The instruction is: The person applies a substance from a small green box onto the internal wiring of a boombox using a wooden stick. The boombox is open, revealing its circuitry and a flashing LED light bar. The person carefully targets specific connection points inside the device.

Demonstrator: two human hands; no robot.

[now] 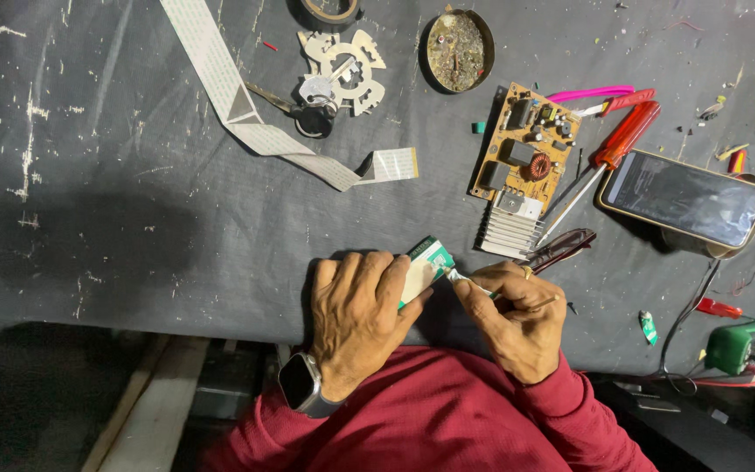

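**So, both hands busy on a small box at the near edge of the desk**

Okay, quick rundown. The left hand (356,319) is wrapped around a small white and green box (425,262), fingers curled over its top, pinning it right at the near edge of the desk (133,218). The right hand (513,315) is pinched narrow on a thin pale strip (465,281) that sticks out of the box end, so the two hands nearly touch. There's a watch (303,385) on the left wrist and red sleeves (447,411) below.

Around it things get cluttered. Just beyond the right hand sits an orange circuit board (526,144) with a finned heatsink (509,229) at its near end, and a dark pair of pliers or cutters (561,247) lies right next to the knuckles. A red-handled screwdriver (622,140) leans across from the board toward a phone (683,197) near the right edge. A green meter (744,345) with red leads is at the near right corner.

Further back, a long white ribbon cable (238,100) runs diagonally from the far edge toward the middle, with a bunch of keys and flat metal pieces (338,70) beside it and a round tin of small bits (456,50) near the far edge. The left half of the desk just shows scuffed dark covering.
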